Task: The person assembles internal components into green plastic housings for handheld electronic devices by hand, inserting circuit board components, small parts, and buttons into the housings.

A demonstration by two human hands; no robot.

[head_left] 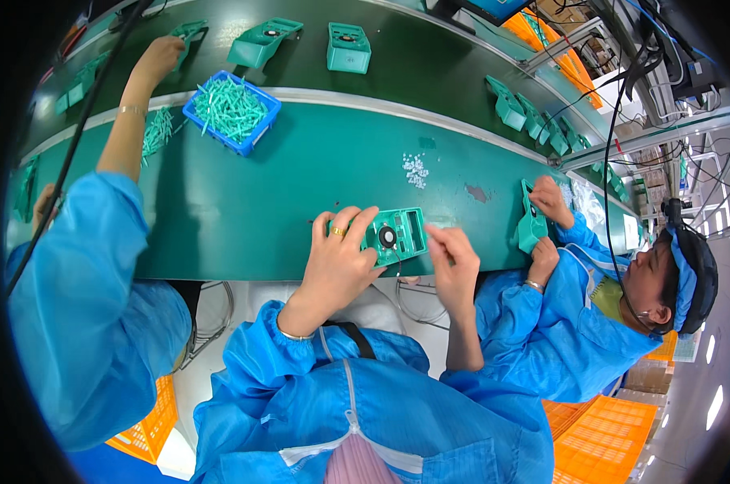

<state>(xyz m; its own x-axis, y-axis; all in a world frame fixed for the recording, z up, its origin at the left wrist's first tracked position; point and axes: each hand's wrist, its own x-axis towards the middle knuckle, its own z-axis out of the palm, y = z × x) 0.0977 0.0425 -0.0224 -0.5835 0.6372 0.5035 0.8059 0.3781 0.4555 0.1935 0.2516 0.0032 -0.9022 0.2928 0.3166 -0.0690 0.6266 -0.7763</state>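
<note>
In front of me on the green bench lies a green plastic housing (pixel 401 234) with a round black-and-white part, perhaps a small speaker, and a thin wire trailing from its near edge. My left hand (pixel 338 262) grips the housing from its left side, fingers over the far edge. Just off the housing's right end is my right hand (pixel 455 260), thumb and forefinger pinched together; whatever is between them is too small to make out. Beyond the housing, several tiny whitish clear pieces (pixel 416 171) lie in a loose heap.
A blue basket (pixel 270 121) of green strips stands at the far left, beside a loose pile of strips (pixel 159 133). Green housings (pixel 349 50) line the dark belt (pixel 413 56) behind. Co-workers sit on both sides; the right one handles another housing (pixel 531 230). Black cables hang nearby.
</note>
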